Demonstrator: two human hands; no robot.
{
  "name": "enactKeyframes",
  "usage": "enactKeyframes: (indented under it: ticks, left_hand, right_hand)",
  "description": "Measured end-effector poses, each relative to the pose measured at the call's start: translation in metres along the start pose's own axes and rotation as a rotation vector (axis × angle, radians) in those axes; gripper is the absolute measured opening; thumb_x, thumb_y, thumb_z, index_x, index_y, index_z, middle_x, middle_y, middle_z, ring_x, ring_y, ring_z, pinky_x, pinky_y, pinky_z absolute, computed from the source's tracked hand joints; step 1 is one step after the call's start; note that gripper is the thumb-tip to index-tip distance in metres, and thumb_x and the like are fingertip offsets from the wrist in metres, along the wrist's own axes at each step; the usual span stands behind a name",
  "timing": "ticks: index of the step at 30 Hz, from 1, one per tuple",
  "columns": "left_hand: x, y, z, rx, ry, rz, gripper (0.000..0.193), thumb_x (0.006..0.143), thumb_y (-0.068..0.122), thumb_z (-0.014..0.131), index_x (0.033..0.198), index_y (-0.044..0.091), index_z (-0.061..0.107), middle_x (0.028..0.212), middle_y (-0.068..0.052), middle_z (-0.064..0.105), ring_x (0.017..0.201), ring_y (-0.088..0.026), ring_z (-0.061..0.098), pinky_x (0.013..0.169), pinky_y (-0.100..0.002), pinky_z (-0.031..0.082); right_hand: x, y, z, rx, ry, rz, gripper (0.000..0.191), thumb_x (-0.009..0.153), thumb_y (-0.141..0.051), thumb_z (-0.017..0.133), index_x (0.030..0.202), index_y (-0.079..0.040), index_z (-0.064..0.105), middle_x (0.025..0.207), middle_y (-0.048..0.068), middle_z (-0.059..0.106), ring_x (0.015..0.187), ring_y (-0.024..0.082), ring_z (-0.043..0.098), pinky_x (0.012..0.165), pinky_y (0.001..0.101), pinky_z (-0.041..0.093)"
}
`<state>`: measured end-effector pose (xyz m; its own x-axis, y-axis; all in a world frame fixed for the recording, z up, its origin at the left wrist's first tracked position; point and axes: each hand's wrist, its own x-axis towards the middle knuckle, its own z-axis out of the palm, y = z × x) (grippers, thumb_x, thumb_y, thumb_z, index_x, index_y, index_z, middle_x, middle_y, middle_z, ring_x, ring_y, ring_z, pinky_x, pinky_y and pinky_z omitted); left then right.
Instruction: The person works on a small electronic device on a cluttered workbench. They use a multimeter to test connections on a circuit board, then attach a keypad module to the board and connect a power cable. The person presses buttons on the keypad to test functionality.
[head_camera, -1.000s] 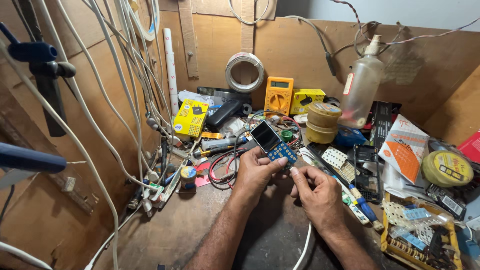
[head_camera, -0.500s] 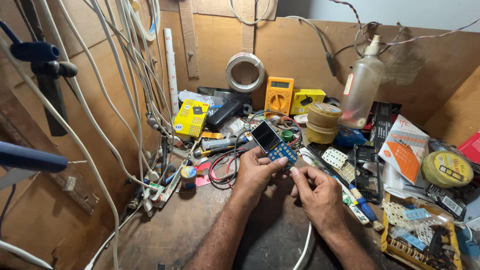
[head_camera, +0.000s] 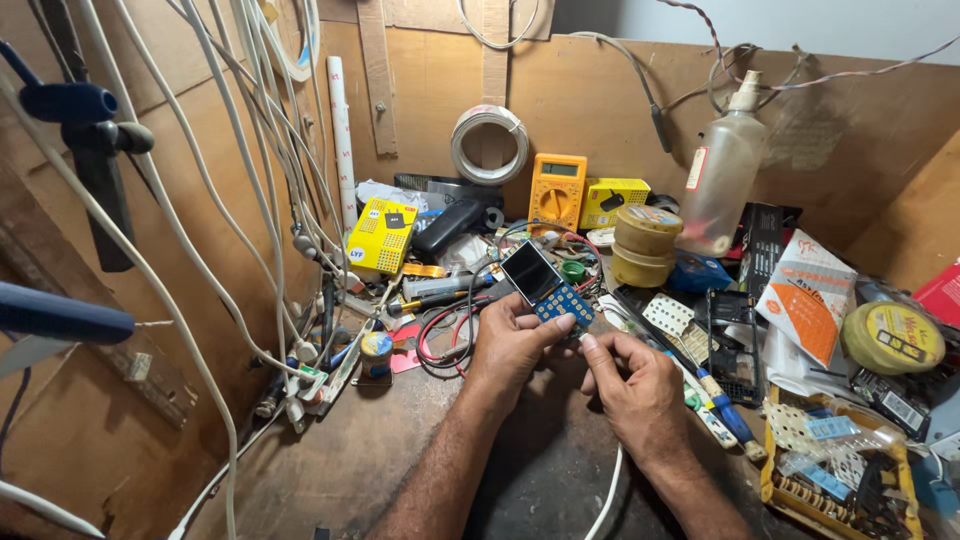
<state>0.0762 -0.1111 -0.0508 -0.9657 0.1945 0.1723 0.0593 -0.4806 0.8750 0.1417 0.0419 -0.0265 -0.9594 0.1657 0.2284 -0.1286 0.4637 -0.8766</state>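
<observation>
Cluttered workbench (head_camera: 400, 470): two hands, left hand (head_camera: 510, 345), right hand (head_camera: 635, 385), one phone (head_camera: 548, 285).

Place: a small repair workshop for phones and gadgets.
Walls: bare wood with many white cables (head_camera: 262, 190) hanging down.
Tools: an orange meter (head_camera: 557, 192) and a wire coil (head_camera: 489, 144).
Surface (head_camera: 370, 460): covered in little parts and tools.

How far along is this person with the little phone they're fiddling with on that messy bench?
Done: the small phone is bare of its casing, screen and blue keypad exposed. In hand: the left hand grips it while the right hand pinches at its lower end. Left: it is not closed up; a black phone frame lies apart on the bench, and the orange multimeter stands unused behind.
</observation>
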Motion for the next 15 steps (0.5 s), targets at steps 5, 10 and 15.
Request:
enactKeyframes:
  ticks: [5, 10, 15]
  left_hand:
    - [-0.0008, -0.0001, 0.0001, 0.031, 0.011, -0.004, 0.035, 0.084, 0.008, 0.080, 0.113, -0.005, 0.065, 0.089, -0.013, 0.078, 0.070, -0.015, 0.073, 0.062, -0.027, 0.061]
    - [0.0008, -0.0004, -0.0009, 0.056, 0.022, -0.010, 0.035, 0.084, 0.009, 0.080, 0.112, -0.004, 0.066, 0.088, -0.013, 0.077, 0.069, -0.015, 0.073, 0.060, -0.027, 0.060]
    - [0.0009, 0.0001, -0.0011, 0.048, 0.025, -0.023, 0.034, 0.083, 0.008, 0.080, 0.112, -0.005, 0.067, 0.088, -0.013, 0.078, 0.069, -0.016, 0.074, 0.060, -0.027, 0.061]
  right_hand:
    - [-0.0004, 0.0005, 0.0002, 0.024, 0.005, -0.019, 0.030, 0.096, -0.029, 0.067, 0.082, -0.004, 0.074, 0.056, 0.001, 0.067, 0.050, 0.008, 0.061, 0.047, 0.0253, 0.048]
    - [-0.0007, -0.0011, 0.0008, 0.017, 0.007, 0.001, 0.028, 0.095, -0.029, 0.067, 0.084, -0.005, 0.075, 0.056, 0.001, 0.067, 0.049, 0.008, 0.061, 0.046, 0.0254, 0.048]
    - [-0.0017, -0.0050, 0.0005, -0.021, 0.009, -0.010, 0.028, 0.095, -0.030, 0.067, 0.084, -0.005, 0.076, 0.055, 0.001, 0.067, 0.048, 0.008, 0.061, 0.046, 0.0257, 0.047]
